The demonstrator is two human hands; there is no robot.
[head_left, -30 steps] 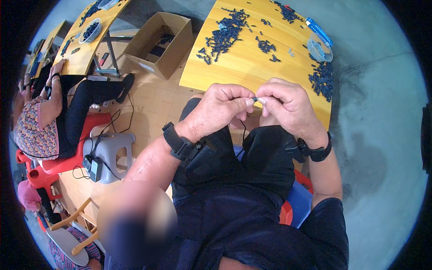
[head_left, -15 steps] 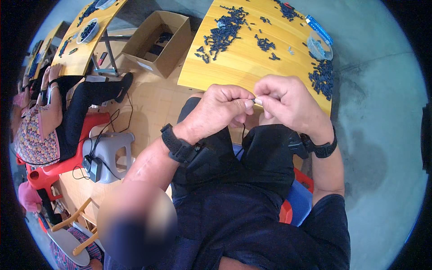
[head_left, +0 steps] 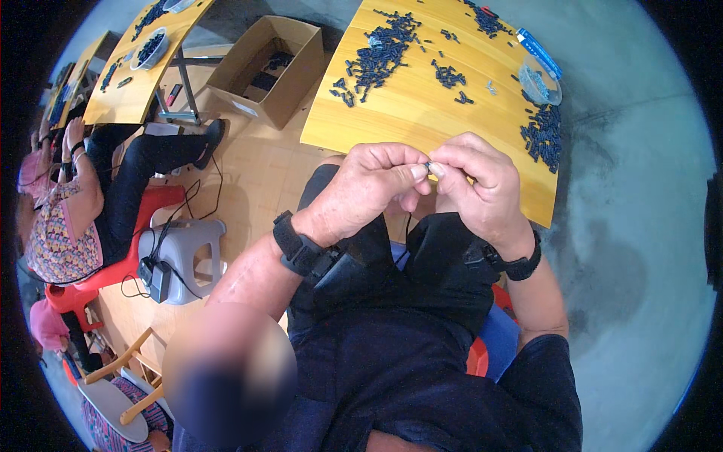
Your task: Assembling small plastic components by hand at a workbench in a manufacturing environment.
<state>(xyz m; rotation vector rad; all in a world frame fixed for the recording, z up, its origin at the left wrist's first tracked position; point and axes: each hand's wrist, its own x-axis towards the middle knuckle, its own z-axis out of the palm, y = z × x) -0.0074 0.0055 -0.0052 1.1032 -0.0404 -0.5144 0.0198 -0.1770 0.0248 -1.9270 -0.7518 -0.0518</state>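
Observation:
My left hand (head_left: 365, 188) pinches a small black part (head_left: 428, 165) between thumb and forefinger, over my lap just off the table's near edge. Finger and thumb of my right hand (head_left: 482, 184) close on the other end of that part, so the two hands meet fingertip to fingertip. Most of the part is hidden by the fingers, and its exact kind is too small to make out. On the yellow wooden table (head_left: 422, 124) beyond lie loose piles of short black pieces (head_left: 384, 56), with a smaller cluster (head_left: 449, 75) nearer the middle.
At the table's right edge are a clear tub (head_left: 539, 87), a blue-and-white box (head_left: 538, 53) and another black heap (head_left: 542, 135). A cardboard box (head_left: 297, 94) stands on the floor to the left. Beyond a grey stool (head_left: 184, 248), another person (head_left: 68, 226) sits by a second table.
My right hand has turned and its wrist has come inward and lower, its fingertips pressing close against my left ones. The left hand stays nearly in place. The view has shifted slightly.

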